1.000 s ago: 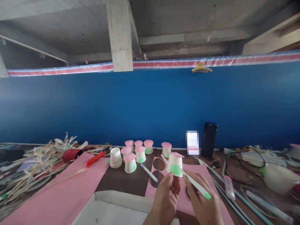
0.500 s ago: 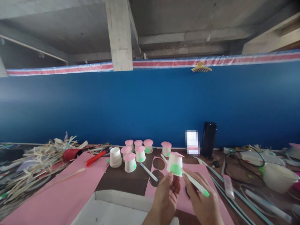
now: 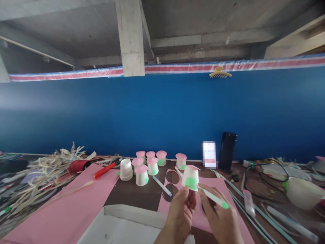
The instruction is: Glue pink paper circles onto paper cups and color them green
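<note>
My left hand [image 3: 181, 211] grips the lower rim of an upside-down white paper cup [image 3: 187, 172], which has a pink paper disc on top and a green patch on its side. In my right hand [image 3: 220, 217] is a white marker [image 3: 212, 196] with a green end, its tip touching the cup by the green patch. Behind and to the left stand several similar cups [image 3: 141, 176] with pink tops and green marks. A plain white cup stack [image 3: 126, 170] sits beside them. Another marker [image 3: 161, 186] lies nearer my left hand.
Pink paper with cut-out circles [image 3: 166, 200] lies under my hands. A white box lid [image 3: 134, 211] is in front, with a larger pink sheet [image 3: 63, 206] and red scissors or cutter [image 3: 104, 170] leftward. A dark bottle [image 3: 228, 151] and a white bowl [image 3: 303, 193] stand rightward.
The green patch on the cup looks slightly different in outline, and the marker tip stays against it. The whole view has shifted slightly; both hands keep their hold.
</note>
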`<state>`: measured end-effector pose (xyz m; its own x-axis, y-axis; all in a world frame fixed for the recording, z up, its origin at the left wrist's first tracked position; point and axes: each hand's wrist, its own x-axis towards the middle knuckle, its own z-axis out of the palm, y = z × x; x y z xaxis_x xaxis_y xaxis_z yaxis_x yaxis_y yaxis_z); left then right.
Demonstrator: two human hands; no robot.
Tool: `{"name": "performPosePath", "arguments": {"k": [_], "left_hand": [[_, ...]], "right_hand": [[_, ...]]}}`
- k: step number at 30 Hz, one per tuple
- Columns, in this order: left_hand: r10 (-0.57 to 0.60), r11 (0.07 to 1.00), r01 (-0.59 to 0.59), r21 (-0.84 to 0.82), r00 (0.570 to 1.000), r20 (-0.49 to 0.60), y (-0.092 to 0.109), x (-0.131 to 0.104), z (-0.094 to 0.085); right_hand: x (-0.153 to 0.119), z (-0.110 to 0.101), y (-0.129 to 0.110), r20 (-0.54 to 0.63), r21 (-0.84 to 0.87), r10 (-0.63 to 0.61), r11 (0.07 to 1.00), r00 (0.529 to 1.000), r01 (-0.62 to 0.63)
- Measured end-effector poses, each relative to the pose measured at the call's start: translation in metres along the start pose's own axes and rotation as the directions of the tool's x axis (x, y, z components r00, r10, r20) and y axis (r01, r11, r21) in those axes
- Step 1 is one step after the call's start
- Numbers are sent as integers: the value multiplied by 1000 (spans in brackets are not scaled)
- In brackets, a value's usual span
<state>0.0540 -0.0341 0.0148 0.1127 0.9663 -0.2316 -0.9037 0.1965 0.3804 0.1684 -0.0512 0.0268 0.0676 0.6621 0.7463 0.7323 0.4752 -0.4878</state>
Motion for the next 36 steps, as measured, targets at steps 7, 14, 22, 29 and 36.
{"name": "performPosePath", "arguments": {"k": [7,14,22,29,36], "left_hand": [[-5,1000,4,18,1000,26,-1,0,-2],[1,1000,-1,-13,1000,-17,-1,2,-3],[-2,1000,2,10,1000,-1,-1,-1,-2],[5,1000,-5,-9,999,-37,2,-3,4],[-16,1000,16,-9,999,-37,2,-4,3]], "right_hand": [[-1,2,5,-36,34,-26,999,999,27],[0,-1,1,0,-29,11,1000,1000,-11],[0,2,7,-42,-3,-35,999,998,35],[3,-6,-6,54,-75,59,996,997,-55],[2,-4,-3,41,-94,71,993,997,-67]]}}
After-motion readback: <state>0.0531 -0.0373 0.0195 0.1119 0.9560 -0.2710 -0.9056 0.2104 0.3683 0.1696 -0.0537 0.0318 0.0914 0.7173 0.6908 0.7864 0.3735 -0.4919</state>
